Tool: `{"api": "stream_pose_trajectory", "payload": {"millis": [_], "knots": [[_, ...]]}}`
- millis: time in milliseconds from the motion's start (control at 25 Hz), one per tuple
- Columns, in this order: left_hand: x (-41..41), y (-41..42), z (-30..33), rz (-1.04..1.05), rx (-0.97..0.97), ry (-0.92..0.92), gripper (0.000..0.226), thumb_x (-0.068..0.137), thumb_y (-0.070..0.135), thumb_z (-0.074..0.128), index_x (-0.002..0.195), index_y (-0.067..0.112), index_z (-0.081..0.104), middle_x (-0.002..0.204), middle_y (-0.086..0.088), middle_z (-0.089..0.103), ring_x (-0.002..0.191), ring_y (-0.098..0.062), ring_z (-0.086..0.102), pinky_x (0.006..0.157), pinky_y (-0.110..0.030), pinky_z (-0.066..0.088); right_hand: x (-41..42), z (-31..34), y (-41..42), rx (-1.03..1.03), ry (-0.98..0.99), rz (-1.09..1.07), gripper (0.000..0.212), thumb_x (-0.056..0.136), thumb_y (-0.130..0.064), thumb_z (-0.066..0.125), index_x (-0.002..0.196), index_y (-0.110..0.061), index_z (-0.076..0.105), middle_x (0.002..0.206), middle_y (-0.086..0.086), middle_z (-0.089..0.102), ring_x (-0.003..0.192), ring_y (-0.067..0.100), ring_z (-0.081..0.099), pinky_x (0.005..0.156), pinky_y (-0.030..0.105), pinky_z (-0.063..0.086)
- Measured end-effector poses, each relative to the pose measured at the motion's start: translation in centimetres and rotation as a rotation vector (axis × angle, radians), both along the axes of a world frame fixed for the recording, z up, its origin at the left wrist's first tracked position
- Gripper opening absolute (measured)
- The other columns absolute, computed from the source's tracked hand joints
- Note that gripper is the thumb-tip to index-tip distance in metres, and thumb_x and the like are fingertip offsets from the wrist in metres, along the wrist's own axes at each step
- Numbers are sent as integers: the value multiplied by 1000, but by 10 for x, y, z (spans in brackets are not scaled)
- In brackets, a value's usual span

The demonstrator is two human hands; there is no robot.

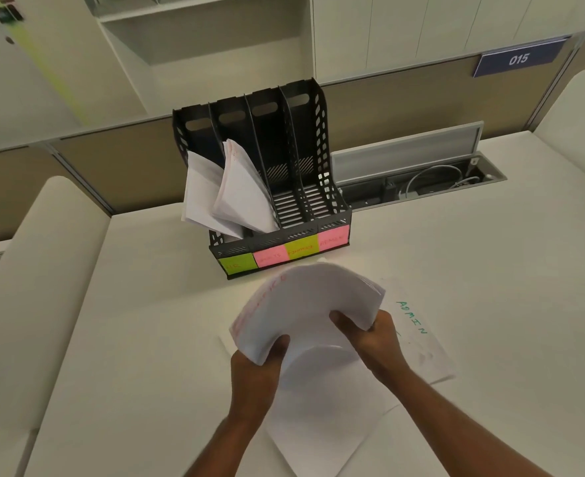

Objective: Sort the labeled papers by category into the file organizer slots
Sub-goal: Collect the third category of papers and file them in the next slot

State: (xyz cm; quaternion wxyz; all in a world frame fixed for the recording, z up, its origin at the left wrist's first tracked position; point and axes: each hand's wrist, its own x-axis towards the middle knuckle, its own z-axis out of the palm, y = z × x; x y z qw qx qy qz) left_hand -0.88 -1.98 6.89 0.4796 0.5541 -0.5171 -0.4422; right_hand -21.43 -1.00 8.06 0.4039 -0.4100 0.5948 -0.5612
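A black file organizer [332,197] with several slots stands on the white desk, green and pink sticky labels along its front. Its two left slots hold leaning white papers [229,191]; the two right slots hold nothing. In front of it, both hands hold a thick stack of white papers [311,297] bent into an arch, red writing along its left edge. My left hand [255,370] grips the stack's left end and my right hand [370,333] grips its right end. Beneath lie more sheets, one marked ADMIN [418,325] in green.
The white desk [129,339] spreads to both sides. An open cable tray [422,180] with wires is sunk into the desk right of the organizer. A partition with a blue 015 sign [518,58] rises behind.
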Motion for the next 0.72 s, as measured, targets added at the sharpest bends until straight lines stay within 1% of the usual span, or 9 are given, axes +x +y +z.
{"api": "stream_pose_trajectory", "payload": {"millis": [80, 160, 240, 320, 400, 520, 600, 680, 720], "knots": [[-3, -3, -2, 38, 66, 27, 27, 80, 40, 72, 105, 31, 71, 98, 15, 76, 92, -9, 72, 69, -12, 55, 1, -3, -2, 54, 23, -20, 21, 71, -54, 75, 72, -33, 72, 68, -7, 72, 57, 2, 66, 50, 13, 48], [-3, -7, 2, 55, 102, 55, 27, 86, 44, 64, 99, 23, 74, 93, 10, 78, 88, -11, 74, 66, -15, 55, 0, -4, -5, 88, 49, -26, 25, 79, -45, 74, 62, -28, 69, 61, -8, 69, 52, 0, 61, 48, 12, 46], [1, -14, 6, 59, 127, 75, 27, 94, 42, 57, 93, 22, 75, 88, 2, 79, 81, -16, 74, 67, -24, 57, -4, -4, -8, 112, 60, -3, 21, 88, -35, 71, 69, -27, 70, 63, -12, 71, 56, -2, 63, 49, 10, 46], [9, -22, 7, 76, 179, 53, 24, 98, 35, 57, 85, 25, 75, 81, -1, 76, 72, -24, 70, 68, -36, 58, -8, -5, -9, 170, 62, 36, 11, 92, -33, 66, 87, -26, 73, 77, -11, 75, 67, 0, 69, 53, 11, 48], [14, -26, 7, 90, 256, 64, 19, 96, 26, 62, 83, 26, 76, 83, 0, 78, 77, -26, 74, 70, -39, 61, -10, -9, -7, 227, 43, 56, 15, 92, -36, 64, 97, -24, 73, 86, -8, 76, 76, 8, 73, 58, 15, 51], [17, -26, 6, 74, 385, 150, 10, 89, 13, 71, 88, 21, 77, 90, -3, 79, 80, -23, 76, 71, -35, 59, -12, -15, 1, 269, -7, 22, 17, 92, -38, 64, 96, -24, 72, 87, -6, 77, 78, 14, 74, 63, 25, 56], [17, -20, 5, 63, 408, 185, 12, 85, 10, 74, 95, 17, 76, 92, -3, 79, 83, -24, 76, 73, -36, 60, -13, -20, 6, 277, -44, -18, 16, 91, -38, 65, 94, -24, 72, 87, -5, 77, 79, 17, 74, 69, 34, 60], [18, -16, 3, 54, 414, 211, 11, 88, 16, 72, 98, 13, 76, 94, -5, 79, 87, -25, 75, 75, -39, 61, -15, -26, 12, 283, -76, -61, 12, 91, -35, 66, 91, -25, 73, 88, -5, 77, 81, 18, 74, 70, 35, 60], [18, -14, 2, 54, 424, 241, 13, 93, 21, 67, 96, 13, 77, 97, -6, 78, 91, -26, 74, 81, -44, 61, -15, -29, 15, 290, -92, -77, 10, 91, -34, 66, 92, -28, 74, 89, -6, 77, 82, 17, 74, 70, 33, 59]]}}
